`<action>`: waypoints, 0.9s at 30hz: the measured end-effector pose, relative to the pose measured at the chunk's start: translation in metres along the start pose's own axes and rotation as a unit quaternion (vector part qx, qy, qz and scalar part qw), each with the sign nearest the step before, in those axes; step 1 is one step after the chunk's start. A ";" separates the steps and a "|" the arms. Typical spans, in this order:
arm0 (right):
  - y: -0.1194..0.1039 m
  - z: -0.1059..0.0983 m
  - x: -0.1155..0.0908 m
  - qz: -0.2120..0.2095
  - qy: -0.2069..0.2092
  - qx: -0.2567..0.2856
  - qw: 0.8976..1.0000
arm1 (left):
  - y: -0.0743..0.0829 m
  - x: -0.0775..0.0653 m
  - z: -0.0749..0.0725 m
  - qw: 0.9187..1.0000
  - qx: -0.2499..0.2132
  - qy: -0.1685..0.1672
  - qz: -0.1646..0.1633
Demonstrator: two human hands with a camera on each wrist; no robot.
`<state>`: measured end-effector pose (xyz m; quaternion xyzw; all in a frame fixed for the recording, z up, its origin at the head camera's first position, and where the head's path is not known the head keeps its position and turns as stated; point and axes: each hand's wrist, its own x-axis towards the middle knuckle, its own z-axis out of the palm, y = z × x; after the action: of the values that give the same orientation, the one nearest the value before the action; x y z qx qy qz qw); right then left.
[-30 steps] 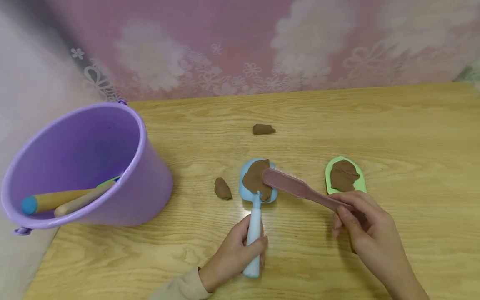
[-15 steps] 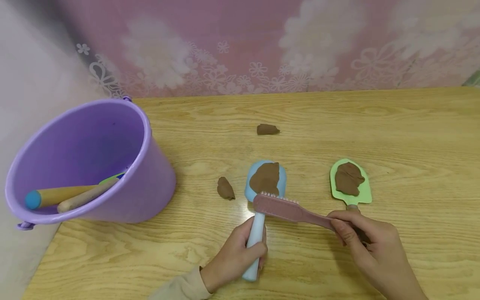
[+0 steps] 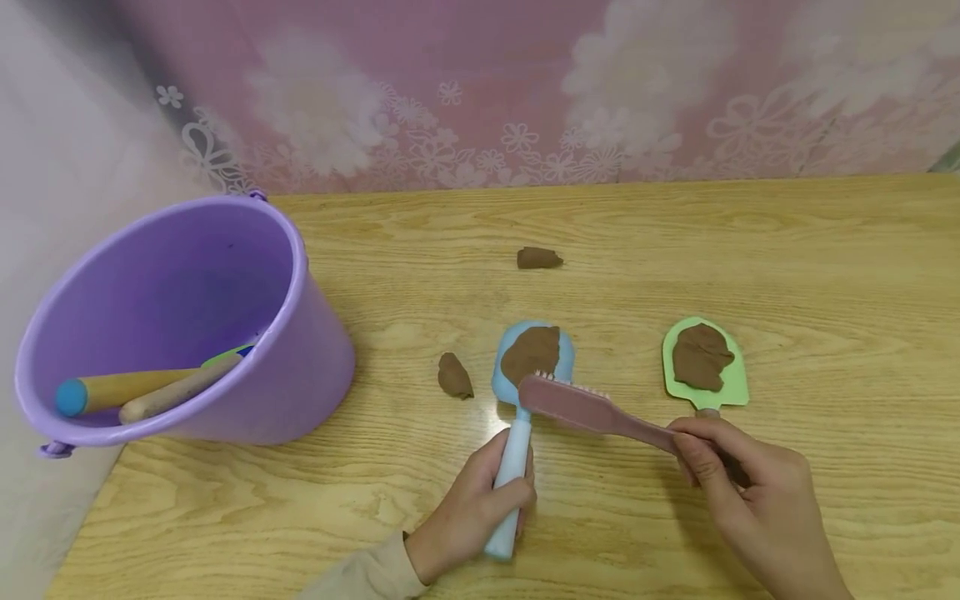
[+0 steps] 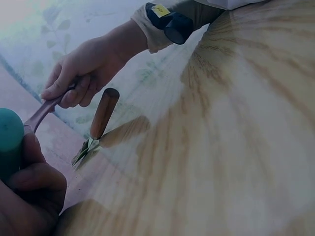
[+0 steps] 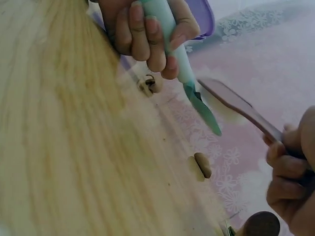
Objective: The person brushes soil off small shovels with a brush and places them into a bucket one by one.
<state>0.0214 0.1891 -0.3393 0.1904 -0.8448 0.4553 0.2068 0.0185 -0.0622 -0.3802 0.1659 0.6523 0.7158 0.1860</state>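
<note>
My left hand (image 3: 476,504) grips the pale handle of a small blue shovel (image 3: 504,346), with a flattened lump of brown clay (image 3: 531,350) on its blade. Between right thumb and fingers, my right hand (image 3: 757,492) holds a mauve brush (image 3: 573,403) by its handle. The brush head lies over the lower edge of the clay and the shovel's neck, bristles toward the far side; whether they touch the clay I cannot tell. Below the right hand rests a green shovel (image 3: 735,387) bearing another clay lump (image 3: 701,357); its wooden handle (image 4: 104,114) shows in the left wrist view.
A purple bucket (image 3: 326,375) stands at the left, holding a blue-tipped wooden stick (image 3: 135,390), a paler stick (image 3: 180,390) and something green. Loose clay pieces lie left of the blue shovel (image 3: 454,376) and farther back (image 3: 539,257). A pink flowered cloth (image 3: 480,92) hangs behind the table.
The brush came down from the clay's right side to the shovel's neck, then rose slightly back to the clay's lower edge. Clay's right side now looks straighter. The left hand keeps its grip.
</note>
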 end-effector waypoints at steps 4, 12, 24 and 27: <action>0.004 0.001 -0.001 -0.004 0.044 0.028 0.999 | 0.001 0.001 0.002 1.000 -0.011 -0.002 -0.007; 0.000 0.003 -0.004 0.027 0.029 -0.008 0.999 | 0.003 0.001 0.003 0.999 -0.015 0.007 -0.029; 0.002 0.005 -0.002 0.004 0.019 -0.006 1.000 | 0.003 0.001 0.002 0.999 -0.009 0.020 -0.050; 0.001 0.006 -0.001 0.009 0.045 -0.021 0.999 | 0.003 0.001 0.002 0.998 -0.011 0.019 -0.053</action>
<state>0.0203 0.1852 -0.3434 0.1574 -0.8458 0.4471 0.2447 0.0184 -0.0602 -0.3774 0.1152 0.6556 0.7150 0.2135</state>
